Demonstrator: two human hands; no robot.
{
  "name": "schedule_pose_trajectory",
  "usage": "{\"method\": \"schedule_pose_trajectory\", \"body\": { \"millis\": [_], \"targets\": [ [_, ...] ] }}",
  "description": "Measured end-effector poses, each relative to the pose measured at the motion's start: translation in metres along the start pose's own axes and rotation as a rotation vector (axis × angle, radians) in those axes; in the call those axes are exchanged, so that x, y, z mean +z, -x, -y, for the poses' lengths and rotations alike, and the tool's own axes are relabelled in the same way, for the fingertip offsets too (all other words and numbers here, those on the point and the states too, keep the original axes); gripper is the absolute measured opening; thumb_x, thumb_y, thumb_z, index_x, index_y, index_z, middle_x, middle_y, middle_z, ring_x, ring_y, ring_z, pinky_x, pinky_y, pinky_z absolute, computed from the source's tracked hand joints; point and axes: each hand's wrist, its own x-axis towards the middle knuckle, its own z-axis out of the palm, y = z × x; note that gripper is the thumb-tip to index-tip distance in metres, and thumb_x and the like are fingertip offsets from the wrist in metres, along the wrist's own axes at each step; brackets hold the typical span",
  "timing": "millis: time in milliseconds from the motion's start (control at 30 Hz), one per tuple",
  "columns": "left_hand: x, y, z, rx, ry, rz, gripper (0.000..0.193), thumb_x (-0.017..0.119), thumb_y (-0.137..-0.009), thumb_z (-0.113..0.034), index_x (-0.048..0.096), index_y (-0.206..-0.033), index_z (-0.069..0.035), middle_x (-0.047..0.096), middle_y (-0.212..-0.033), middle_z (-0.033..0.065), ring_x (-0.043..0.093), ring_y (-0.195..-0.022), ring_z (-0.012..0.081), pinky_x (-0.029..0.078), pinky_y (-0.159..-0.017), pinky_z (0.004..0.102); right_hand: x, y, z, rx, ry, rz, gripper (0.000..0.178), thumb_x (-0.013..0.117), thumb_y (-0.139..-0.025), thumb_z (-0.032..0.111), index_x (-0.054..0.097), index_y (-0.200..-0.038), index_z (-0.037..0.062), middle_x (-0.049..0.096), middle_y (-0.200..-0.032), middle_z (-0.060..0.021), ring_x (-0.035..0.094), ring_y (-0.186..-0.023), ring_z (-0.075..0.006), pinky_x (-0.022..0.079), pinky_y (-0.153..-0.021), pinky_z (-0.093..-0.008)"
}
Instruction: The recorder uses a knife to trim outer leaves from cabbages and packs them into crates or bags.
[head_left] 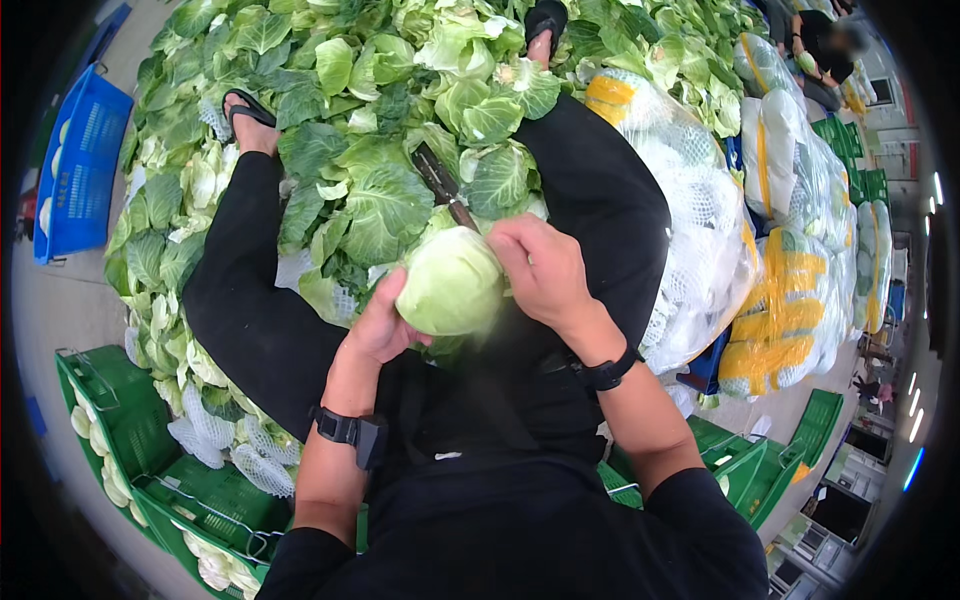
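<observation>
A round pale-green cabbage [450,285] rests in my left hand [375,320], whose fingers wrap its left side and underside. My right hand [545,270] is closed at the cabbage's upper right. From that fist a dark, worn knife [437,178] points away past the cabbage's far side; most of its grip is hidden. Between my spread legs lies a deep heap of loose cabbage leaves [390,210], some dark green, others pale, with white foam netting among them.
Green crates [120,410] with cabbages stand at the lower left, and more green crates [745,460] at the lower right. A blue crate [85,165] is at the far left. Wrapped, netted bundles [690,230] are stacked on the right. Another person [825,50] sits at the far right.
</observation>
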Motion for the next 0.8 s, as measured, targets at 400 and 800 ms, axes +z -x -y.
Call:
{"method": "schedule_pose_trajectory", "body": {
  "millis": [400, 800],
  "targets": [
    [0.005, 0.001, -0.011, -0.144, 0.054, -0.015, 0.097, 0.017, -0.090, -0.086, 0.048, -0.147, -0.013, 0.073, -0.115, 0.0086, 0.074, -0.085, 0.0194, 0.058, -0.052, 0.0320, -0.024, -0.003, 0.022, -0.416, 0.002, 0.037, 0.023, 0.080, -0.077, 0.006, 0.072, -0.099, 0.0072, 0.064, -0.088, -0.0079, 0.066, -0.075, -0.0246, 0.054, -0.064, -0.0330],
    [-0.010, 0.000, 0.008, -0.052, 0.342, 0.321, 0.112, 0.013, -0.087, -0.088, 0.037, -0.153, -0.001, 0.047, -0.152, 0.0176, 0.050, -0.137, 0.0306, 0.040, -0.115, 0.0434, 0.015, -0.015, -0.019, 0.601, -0.846, -0.106, 0.034, 0.057, -0.104, 0.028, 0.054, -0.129, 0.0040, 0.065, -0.109, -0.0032, 0.061, -0.096, -0.0106, 0.052, -0.086, -0.0294]
  ]
}}
